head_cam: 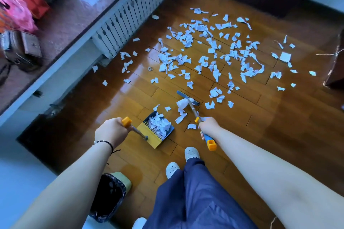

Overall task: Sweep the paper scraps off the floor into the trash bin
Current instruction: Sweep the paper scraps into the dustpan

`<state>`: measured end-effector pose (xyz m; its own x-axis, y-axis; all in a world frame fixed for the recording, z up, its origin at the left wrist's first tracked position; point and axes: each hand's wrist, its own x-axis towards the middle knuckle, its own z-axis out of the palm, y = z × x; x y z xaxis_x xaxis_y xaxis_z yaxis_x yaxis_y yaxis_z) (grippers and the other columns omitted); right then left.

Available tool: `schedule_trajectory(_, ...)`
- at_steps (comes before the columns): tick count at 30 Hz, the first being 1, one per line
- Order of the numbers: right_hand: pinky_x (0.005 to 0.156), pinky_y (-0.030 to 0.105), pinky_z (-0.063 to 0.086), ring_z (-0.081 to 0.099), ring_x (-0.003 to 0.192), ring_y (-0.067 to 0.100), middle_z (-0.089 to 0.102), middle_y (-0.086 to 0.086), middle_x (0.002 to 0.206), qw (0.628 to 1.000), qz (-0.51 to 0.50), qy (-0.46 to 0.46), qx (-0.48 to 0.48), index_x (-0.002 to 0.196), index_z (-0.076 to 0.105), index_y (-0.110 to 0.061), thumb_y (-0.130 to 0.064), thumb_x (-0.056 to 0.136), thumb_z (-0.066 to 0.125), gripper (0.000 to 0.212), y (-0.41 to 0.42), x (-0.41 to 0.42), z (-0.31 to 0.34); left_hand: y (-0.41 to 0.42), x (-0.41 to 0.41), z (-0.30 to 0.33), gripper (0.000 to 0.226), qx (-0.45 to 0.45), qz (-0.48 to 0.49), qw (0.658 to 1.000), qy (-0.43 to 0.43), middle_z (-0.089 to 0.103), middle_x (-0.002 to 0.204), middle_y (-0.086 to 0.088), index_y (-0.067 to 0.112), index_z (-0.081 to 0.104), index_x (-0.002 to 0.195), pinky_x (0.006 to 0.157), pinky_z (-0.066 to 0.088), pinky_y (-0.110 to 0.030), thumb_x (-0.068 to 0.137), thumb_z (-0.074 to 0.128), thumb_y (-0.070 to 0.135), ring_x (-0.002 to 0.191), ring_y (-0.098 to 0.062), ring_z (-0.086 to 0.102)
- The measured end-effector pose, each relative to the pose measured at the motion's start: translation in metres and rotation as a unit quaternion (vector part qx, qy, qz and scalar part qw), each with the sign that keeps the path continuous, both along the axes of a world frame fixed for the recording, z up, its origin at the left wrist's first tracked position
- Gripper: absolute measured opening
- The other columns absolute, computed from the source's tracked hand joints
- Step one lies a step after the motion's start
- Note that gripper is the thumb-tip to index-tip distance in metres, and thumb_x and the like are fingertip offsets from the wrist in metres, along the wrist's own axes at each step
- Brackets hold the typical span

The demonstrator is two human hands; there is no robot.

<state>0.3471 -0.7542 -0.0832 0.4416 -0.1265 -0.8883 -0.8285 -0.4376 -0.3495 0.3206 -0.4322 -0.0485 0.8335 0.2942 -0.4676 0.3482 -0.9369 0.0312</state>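
Paper scraps (210, 55), torn white bits: main spread lies ahead of your right hand (208, 125), beyond blue broom head (188, 97). Right hand grips broom handle; left hand (109, 132) grips handle of yellow-grey plastic dustpan (156, 130), mouth facing broom.

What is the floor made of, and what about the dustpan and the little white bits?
The floor looks like wooden boards with a glossy varnish: brown planks with seams, and light shines off them. The dustpan seems to be plastic, smooth yellow and grey with moulded comb teeth; its handle looks like metal. The white bits look like thin torn paper, with ragged edges.
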Motion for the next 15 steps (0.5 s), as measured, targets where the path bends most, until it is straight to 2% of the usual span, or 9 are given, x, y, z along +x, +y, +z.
schedule_trajectory(2, 0.051, 0.027, 0.049, 0.054, 0.059, 0.016, 0.053, 0.003, 0.074, 1.0, -0.008, -0.018, -0.024, 0.105, 0.054, -0.009, -0.011, 0.096, 0.051, 0.01, -0.005, 0.004, -0.014, 0.001, 0.004, -0.002, 0.041, -0.003, 0.002, 1.0, 0.004, 0.062, 0.079, 0.002, 0.022, 0.057, 0.084, 0.064, 0.055, -0.032, 0.092, 0.059, 0.062, 0.074, -0.02, 0.063)
schedule_trajectory(5, 0.057, 0.027, 0.053, 0.052, 0.06, 0.016, 0.051, 0.004, 0.073, 1.0, -0.001, -0.015, -0.025, 0.106, 0.059, 0.006, -0.01, 0.098, 0.048, 0.021, -0.002, 0.003, -0.015, -0.001, 0.013, -0.008, 0.042, -0.007, 0.002, 1.0, 0.014, 0.061, 0.081, 0.001, 0.02, 0.057, 0.085, 0.063, 0.052, -0.031, 0.092, 0.059, 0.062, 0.076, -0.02, 0.062)
schedule_trajectory(7, 0.045, 0.018, 0.046, 0.045, 0.058, 0.016, 0.044, 0.006, 0.069, 1.0, 0.009, 0.026, -0.014, 0.091, 0.055, 0.009, -0.008, 0.103, 0.038, 0.028, 0.005, -0.003, -0.016, -0.005, 0.019, -0.014, 0.043, -0.007, -0.001, 1.0, 0.02, 0.062, 0.081, 0.001, 0.021, 0.057, 0.085, 0.067, 0.056, -0.033, 0.092, 0.058, 0.063, 0.076, -0.02, 0.063)
schedule_trajectory(8, 0.043, 0.018, 0.044, 0.043, 0.057, 0.015, 0.043, 0.006, 0.069, 0.999, 0.016, 0.029, -0.014, 0.091, 0.055, 0.009, -0.009, 0.104, 0.037, 0.028, 0.01, -0.005, -0.018, -0.008, 0.021, -0.016, 0.043, -0.005, -0.005, 1.0, 0.021, 0.062, 0.08, 0.001, 0.021, 0.056, 0.084, 0.067, 0.056, -0.033, 0.092, 0.058, 0.063, 0.075, -0.02, 0.063)
schedule_trajectory(10, 0.048, 0.022, 0.045, 0.046, 0.057, 0.014, 0.046, 0.004, 0.071, 0.999, 0.023, 0.031, -0.028, 0.104, 0.057, 0.005, -0.011, 0.101, 0.042, 0.023, 0.021, -0.008, -0.031, -0.017, 0.025, -0.023, 0.041, -0.004, -0.012, 1.0, 0.022, 0.06, 0.078, 0.002, 0.022, 0.054, 0.082, 0.064, 0.054, -0.031, 0.093, 0.058, 0.062, 0.074, -0.02, 0.062)
schedule_trajectory(12, 0.04, 0.026, 0.044, 0.047, 0.053, 0.018, 0.049, 0.009, 0.069, 0.997, -0.017, 0.073, -0.018, 0.098, 0.05, 0.0, -0.01, 0.103, 0.035, 0.018, 0.033, -0.015, -0.043, -0.025, 0.028, -0.026, 0.041, -0.005, -0.014, 1.0, 0.017, 0.058, 0.076, 0.002, 0.023, 0.05, 0.079, 0.064, 0.053, -0.031, 0.094, 0.058, 0.06, 0.075, -0.023, 0.062)
schedule_trajectory(15, 0.029, 0.017, 0.038, 0.047, 0.045, 0.021, 0.05, 0.014, 0.064, 0.99, -0.053, 0.129, 0.017, 0.105, 0.045, -0.001, -0.009, 0.103, 0.029, 0.018, 0.048, -0.025, -0.044, -0.035, 0.035, -0.028, 0.043, -0.007, -0.01, 1.0, 0.018, 0.056, 0.074, 0.002, 0.024, 0.046, 0.075, 0.062, 0.05, -0.03, 0.094, 0.058, 0.06, 0.074, -0.024, 0.062)
